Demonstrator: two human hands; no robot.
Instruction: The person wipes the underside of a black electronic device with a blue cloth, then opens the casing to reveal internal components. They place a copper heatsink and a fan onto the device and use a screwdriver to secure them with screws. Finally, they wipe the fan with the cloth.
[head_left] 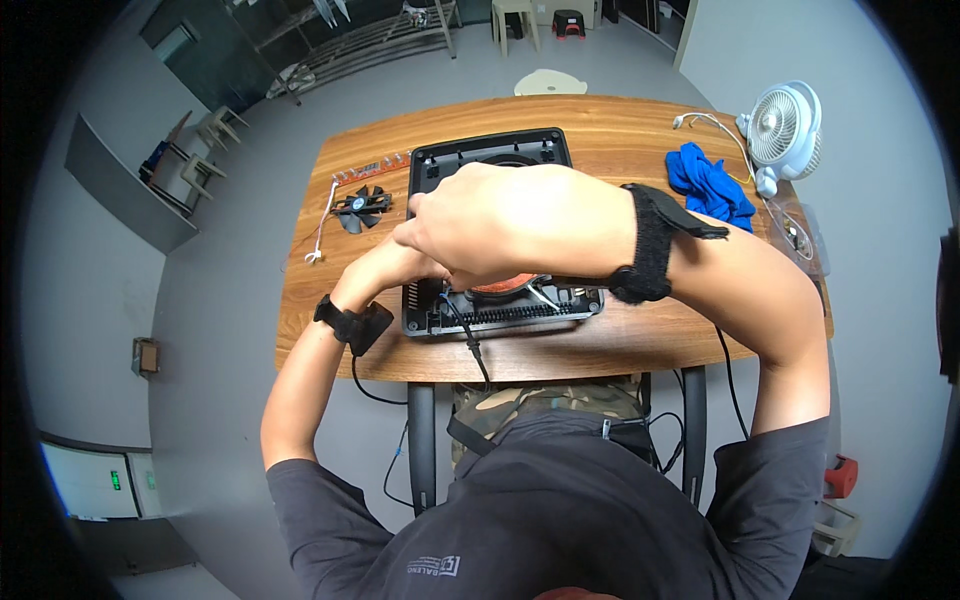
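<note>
On the table lies an opened black induction cooker housing (488, 141), with its inner parts exposed. A copper coil (508, 284) shows in it below my right wrist. My right hand (490, 218) reaches across the housing, its fingers curled down at the left side; what they hold is hidden. Close beneath it, my left hand (395, 266) comes in from the left with fingers bent together, tips partly covered by the right hand. A black power cord (473, 343) runs from the housing over the table's near edge. Both wrists wear black straps.
Left of the housing lie a black fan (362, 208) and an orange circuit board strip (372, 169) with a white cable (325, 222). A blue cloth (708, 187), a white desk fan (784, 132) and a clear plastic tray (800, 238) are on the right of the wooden table (620, 125).
</note>
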